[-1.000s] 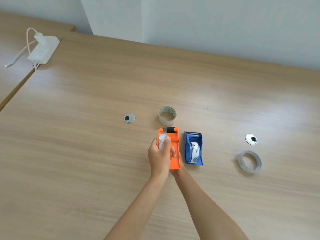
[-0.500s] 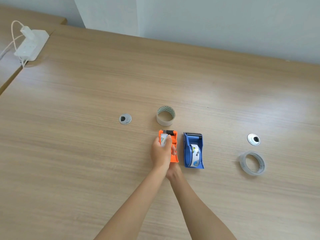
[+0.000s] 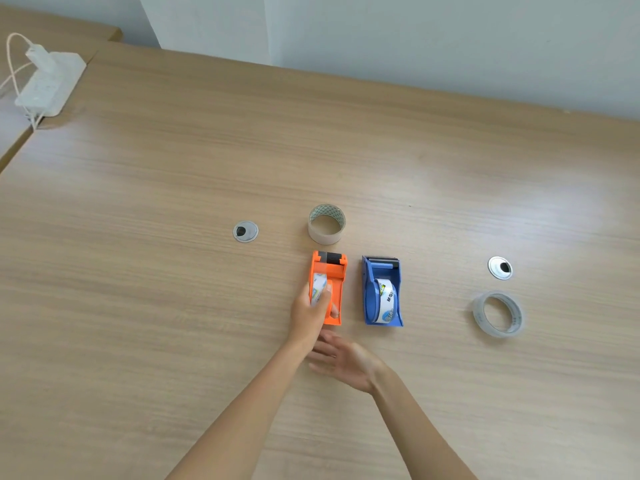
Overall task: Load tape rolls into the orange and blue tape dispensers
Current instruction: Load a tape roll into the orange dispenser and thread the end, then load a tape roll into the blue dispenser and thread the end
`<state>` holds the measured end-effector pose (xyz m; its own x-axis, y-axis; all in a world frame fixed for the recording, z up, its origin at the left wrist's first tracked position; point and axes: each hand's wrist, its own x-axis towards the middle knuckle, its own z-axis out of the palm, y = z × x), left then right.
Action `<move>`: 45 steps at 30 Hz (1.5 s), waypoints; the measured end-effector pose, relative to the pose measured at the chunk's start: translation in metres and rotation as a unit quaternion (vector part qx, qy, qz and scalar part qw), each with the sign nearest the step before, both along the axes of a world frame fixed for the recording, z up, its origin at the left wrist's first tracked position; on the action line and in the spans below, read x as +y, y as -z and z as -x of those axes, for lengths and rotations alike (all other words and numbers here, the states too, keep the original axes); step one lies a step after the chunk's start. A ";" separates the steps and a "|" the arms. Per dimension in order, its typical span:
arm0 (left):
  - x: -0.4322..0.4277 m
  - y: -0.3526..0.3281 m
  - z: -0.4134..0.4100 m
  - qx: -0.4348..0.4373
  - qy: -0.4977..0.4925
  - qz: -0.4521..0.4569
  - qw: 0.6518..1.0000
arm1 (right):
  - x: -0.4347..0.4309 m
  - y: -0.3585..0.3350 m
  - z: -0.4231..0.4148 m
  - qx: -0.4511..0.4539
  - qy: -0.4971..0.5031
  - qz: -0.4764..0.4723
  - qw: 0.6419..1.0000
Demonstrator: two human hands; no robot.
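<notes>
The orange tape dispenser (image 3: 334, 271) lies flat on the wooden table (image 3: 173, 306), cutter end away from me. My left hand (image 3: 310, 315) is closed around a white labelled tape roll (image 3: 318, 287) that sits in the dispenser's body. Just right of it stands the blue tape dispenser (image 3: 377, 271) with a white printed tape roll (image 3: 386, 299) seated in it. My right hand (image 3: 346, 362) hovers open, fingers spread, just below the orange dispenser and touching nothing.
A beige tape roll (image 3: 326, 224) stands upright just beyond the orange dispenser. A clear tape roll (image 3: 498, 314) lies flat at the right. Two metal cable grommets (image 3: 245, 231) (image 3: 500, 268) are set in the table. A white power strip (image 3: 48, 83) lies far left.
My right hand has let go of the orange dispenser's near end and drawn back toward me, now open. My left hand stays on the roll in the dispenser.
</notes>
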<state>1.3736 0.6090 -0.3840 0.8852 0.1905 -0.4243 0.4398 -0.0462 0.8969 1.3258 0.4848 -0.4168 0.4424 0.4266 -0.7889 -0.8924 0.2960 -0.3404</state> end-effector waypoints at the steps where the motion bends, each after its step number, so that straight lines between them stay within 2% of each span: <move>1: 0.001 0.003 0.003 0.000 0.009 -0.001 1.000 | -0.001 -0.002 0.004 0.002 0.000 0.001 1.000; 6: 0.005 0.007 0.003 0.014 0.022 -0.027 0.999 | -0.020 -0.019 0.019 -0.031 -0.040 0.023 0.998; 11: 0.009 0.003 0.007 0.029 0.036 -0.043 0.998 | -0.047 -0.051 0.024 -0.110 -0.104 0.082 0.985; 12: 0.009 0.002 0.008 0.017 0.025 -0.072 0.997 | -0.055 -0.059 0.023 -0.130 -0.109 0.095 0.981; 14: 0.008 -0.006 0.011 -0.050 -0.017 -0.179 0.982 | -0.074 -0.073 0.017 -0.168 -0.103 0.133 0.971; 16: 0.000 -0.023 0.013 -0.168 -0.060 -0.274 0.945 | -0.090 -0.083 0.006 -0.200 -0.060 0.189 0.960; 18: -0.021 -0.044 0.012 -0.240 -0.045 -0.286 0.927 | -0.096 -0.089 -0.009 -0.220 0.021 0.269 0.937; 20: -0.049 -0.054 0.009 -0.254 0.007 -0.253 0.933 | -0.094 -0.087 -0.026 -0.231 0.090 0.349 0.904; 22: -0.075 -0.058 0.007 -0.212 0.034 -0.208 0.954 | -0.086 -0.080 -0.041 -0.236 0.114 0.394 0.881; 25: -0.098 -0.045 -0.001 -0.049 0.033 -0.161 0.985 | -0.072 -0.063 -0.056 -0.231 0.075 0.416 0.877; 27: -0.106 -0.032 -0.007 0.064 0.029 -0.147 0.987 | -0.067 -0.056 -0.061 -0.230 0.046 0.419 0.877; 29: -0.110 -0.029 -0.012 0.127 0.035 -0.096 0.987 | -0.063 -0.051 -0.061 -0.236 0.032 0.418 0.877; 32: -0.117 -0.034 -0.016 0.201 0.009 0.035 0.979 | -0.063 -0.044 -0.056 -0.242 0.006 0.426 0.872; 34: -0.117 -0.033 -0.018 0.221 -0.006 0.055 0.974 | -0.065 -0.040 -0.053 -0.256 0.004 0.432 0.865; 39: -0.114 -0.029 -0.011 0.210 0.001 0.084 0.974 | -0.079 -0.048 -0.043 -0.304 0.026 0.419 0.855; 45: -0.113 -0.048 0.006 0.135 0.039 0.122 0.983 | -0.103 -0.080 -0.024 -0.344 0.050 0.373 0.860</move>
